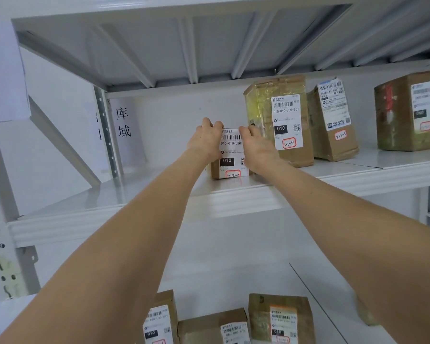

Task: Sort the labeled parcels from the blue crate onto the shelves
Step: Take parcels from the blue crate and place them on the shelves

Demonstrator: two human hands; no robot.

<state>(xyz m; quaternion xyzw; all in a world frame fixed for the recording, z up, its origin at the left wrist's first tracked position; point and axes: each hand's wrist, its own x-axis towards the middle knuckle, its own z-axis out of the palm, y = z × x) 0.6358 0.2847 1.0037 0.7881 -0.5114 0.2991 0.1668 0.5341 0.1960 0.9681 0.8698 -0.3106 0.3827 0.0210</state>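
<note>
A small brown parcel (231, 157) with a white "010" label marked 3-2-3 stands upright on the white upper shelf (159, 194). My left hand (205, 140) grips its left side and top edge. My right hand (257, 147) grips its right side, fingers curled over the top corner. Just to its right stands a taller taped parcel (281, 120) labeled 3-2-4. The blue crate is out of view.
Two more brown parcels (333, 122) (410, 112) stand further right on the same shelf. On the lower shelf three labeled parcels (281, 319) sit at the bottom middle. A metal upright (107, 135) and a paper sign (123, 122) bound the shelf's left end.
</note>
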